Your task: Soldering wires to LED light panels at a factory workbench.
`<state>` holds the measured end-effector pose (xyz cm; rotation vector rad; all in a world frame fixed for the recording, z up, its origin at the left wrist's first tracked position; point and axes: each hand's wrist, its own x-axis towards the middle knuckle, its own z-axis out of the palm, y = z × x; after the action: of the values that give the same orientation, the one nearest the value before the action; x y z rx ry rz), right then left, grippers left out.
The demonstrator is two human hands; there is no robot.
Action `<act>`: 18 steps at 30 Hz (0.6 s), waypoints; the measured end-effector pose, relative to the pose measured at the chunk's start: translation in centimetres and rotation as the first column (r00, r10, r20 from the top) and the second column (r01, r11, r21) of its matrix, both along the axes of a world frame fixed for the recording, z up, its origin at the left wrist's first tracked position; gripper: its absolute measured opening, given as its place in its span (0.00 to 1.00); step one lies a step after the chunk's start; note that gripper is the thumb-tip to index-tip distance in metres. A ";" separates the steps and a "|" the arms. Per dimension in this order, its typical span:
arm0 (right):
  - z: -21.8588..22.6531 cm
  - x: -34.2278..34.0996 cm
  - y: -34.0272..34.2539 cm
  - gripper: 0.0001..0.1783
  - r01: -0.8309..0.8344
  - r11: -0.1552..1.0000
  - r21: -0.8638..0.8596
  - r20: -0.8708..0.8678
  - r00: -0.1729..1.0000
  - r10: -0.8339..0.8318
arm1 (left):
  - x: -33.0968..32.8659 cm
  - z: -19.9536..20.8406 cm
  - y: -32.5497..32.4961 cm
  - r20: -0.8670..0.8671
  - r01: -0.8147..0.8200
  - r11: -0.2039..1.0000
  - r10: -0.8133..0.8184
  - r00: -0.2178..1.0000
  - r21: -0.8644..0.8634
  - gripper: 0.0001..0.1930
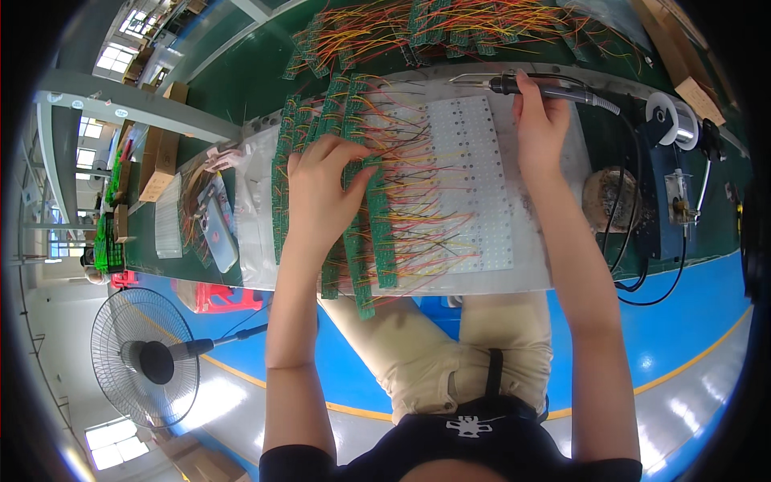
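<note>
My right hand (542, 120) holds a soldering iron (566, 93) by its grey and black handle, its thin metal tip pointing left above the work. My left hand (325, 185) lies over a row of narrow green circuit boards (381, 233), fingers curled. Its thumb and forefinger are bent toward each other by the wire ends at a board's edge; what they hold, if anything, is too small to make out. Red, yellow and black wires (438, 217) fan rightward from the boards over a white panel (474, 145) dotted with small round marks.
More wired green boards (434, 28) pile up at the table's far side. To the right stand a solder wire reel (673, 122), a round brownish block (609, 201) and a blue soldering station (662, 205) with black cables. A phone (217, 233) lies left; a fan (148, 357) stands lower left.
</note>
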<state>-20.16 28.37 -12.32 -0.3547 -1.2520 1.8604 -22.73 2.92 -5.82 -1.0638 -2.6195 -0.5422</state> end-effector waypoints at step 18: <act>0.2 0.0 0.2 0.06 -0.056 0.995 -0.085 -0.033 0.998 0.053 | -0.8 -0.9 0.3 0.379 0.013 0.980 -0.088 0.921 0.197 0.08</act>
<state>-20.20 28.58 -12.08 -0.3398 -1.1743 1.9632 -23.51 3.26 -6.75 -1.0547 -2.7946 -1.0943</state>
